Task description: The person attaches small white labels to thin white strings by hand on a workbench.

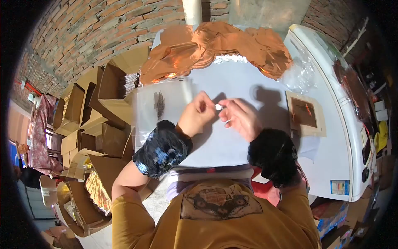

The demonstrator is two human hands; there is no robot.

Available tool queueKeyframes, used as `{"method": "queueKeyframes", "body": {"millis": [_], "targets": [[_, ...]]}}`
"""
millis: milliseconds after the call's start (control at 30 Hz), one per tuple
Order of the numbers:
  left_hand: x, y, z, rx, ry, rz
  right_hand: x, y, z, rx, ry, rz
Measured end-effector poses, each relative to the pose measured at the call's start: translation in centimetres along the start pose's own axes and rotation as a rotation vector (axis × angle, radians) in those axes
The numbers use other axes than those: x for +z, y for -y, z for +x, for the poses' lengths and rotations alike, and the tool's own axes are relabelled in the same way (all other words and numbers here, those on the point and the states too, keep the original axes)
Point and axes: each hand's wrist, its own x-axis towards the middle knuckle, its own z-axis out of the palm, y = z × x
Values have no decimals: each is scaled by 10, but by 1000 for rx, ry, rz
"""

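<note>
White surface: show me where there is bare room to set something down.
Bare: the strip between the copper foil heap and the left hand and right hand; the patch nearer the body between the sleeves; the white surface right of the tan card frame. Crowded: the back under the foil, and the left side under clear sheets.

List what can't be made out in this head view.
Head view:
1. Identity of the small white piece pinched between the left hand and right hand: too small, and fingertips cover part of it.
2. The dark patch on the clear plastic sheet: blurred.
3. Contents of the cardboard boxes: too small, distorted near the fisheye rim.
</note>
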Motion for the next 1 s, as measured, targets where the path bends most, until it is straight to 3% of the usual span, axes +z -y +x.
{"method": "queueKeyframes", "body": {"millis": [67, 167, 300, 400, 533, 567, 633, 700, 733, 833, 900, 967, 1000], "targets": [[-5, 0, 2, -325, -55, -480, 2, -4, 2, -483, -195, -714], [-16, -7, 5, -652, -22, -1024, -1, 15, 3, -1124, -68, -1514], [-16, -8, 3, -727, 164, -1208, -3, 17, 11, -1353, 40, -1639], [-14, -17, 4, -760, 129, -1133, -4, 17, 14, -1322, 148, -1616], [-16, -15, 8, -679, 158, -784, -7, 11, 18, -1142, 138, -1427], [-10, -8, 6, -456, 137, -696, -5, 9, 16, -868, 88, -1266], [-7, -8, 5, -63, 137, -144, 0, 7, 13, -341, -7, -918], [-12, -9, 12, 377, 174, 354, -13, 4, 21, -48, 83, -490], [-14, -8, 15, 489, 237, 443, -22, 2, 26, 97, 127, -273], [-19, -2, 24, 771, 403, 655, -32, -3, 28, 286, 140, -75], [-21, 6, 32, 863, 376, 691, -33, -2, 34, 376, 73, -12], [-26, 22, 46, 885, 407, 709, -46, -6, 54, 261, 100, 47], [-26, 31, 57, 800, 298, 672, -53, -6, 64, 204, 115, 74]]}}
